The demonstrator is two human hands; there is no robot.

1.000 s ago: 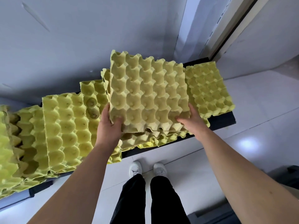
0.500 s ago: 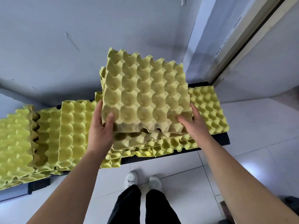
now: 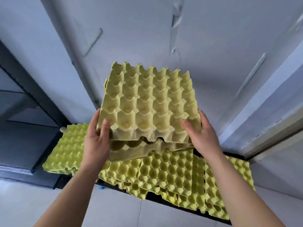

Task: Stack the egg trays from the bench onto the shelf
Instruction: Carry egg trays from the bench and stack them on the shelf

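A small stack of yellow egg trays (image 3: 149, 102) is held up in the air, tilted away from me. My left hand (image 3: 96, 141) grips its near left corner, thumb on top. My right hand (image 3: 199, 136) grips the near right corner the same way. Below them, more yellow egg trays (image 3: 172, 171) lie overlapping on a low dark bench (image 3: 152, 196). Another pile of trays (image 3: 67, 149) lies to the left, beside a dark shelf frame (image 3: 29, 99).
A pale wall stands right behind the bench. A door frame (image 3: 268, 115) runs along the right. The white tiled floor (image 3: 114, 208) spreads in front of the bench.
Both hands have lifted the held trays higher, clear of the trays on the bench. The view has swung upward and to the left, bringing the dark shelf frame into sight.
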